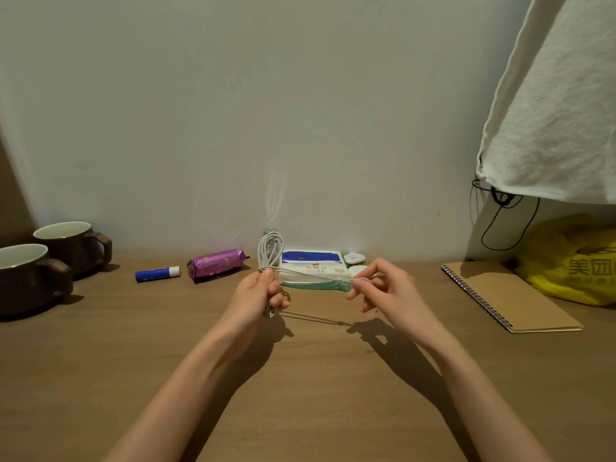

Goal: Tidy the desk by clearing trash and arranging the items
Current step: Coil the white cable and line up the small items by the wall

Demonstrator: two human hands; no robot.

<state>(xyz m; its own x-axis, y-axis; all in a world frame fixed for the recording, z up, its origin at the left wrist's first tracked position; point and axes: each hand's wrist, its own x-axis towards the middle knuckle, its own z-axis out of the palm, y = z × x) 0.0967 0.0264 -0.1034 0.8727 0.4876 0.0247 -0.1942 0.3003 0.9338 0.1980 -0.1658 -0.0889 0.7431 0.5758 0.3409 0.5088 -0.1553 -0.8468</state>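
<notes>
Spanning the lower frame a wooden tabletop (100,378), brown spiral notebook (506,295) at right, two brown mugs (75,248) at left, left hand (257,292) with fingers curled round a coiled white cable (270,251) at centre frame, right hand (386,288) with fingers pinching its loose end taut

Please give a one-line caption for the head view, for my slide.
Left hand grips a looped white cable while right hand pinches its free end above the desk.

Pale wall (233,111) — wooden desk (100,378).
</notes>
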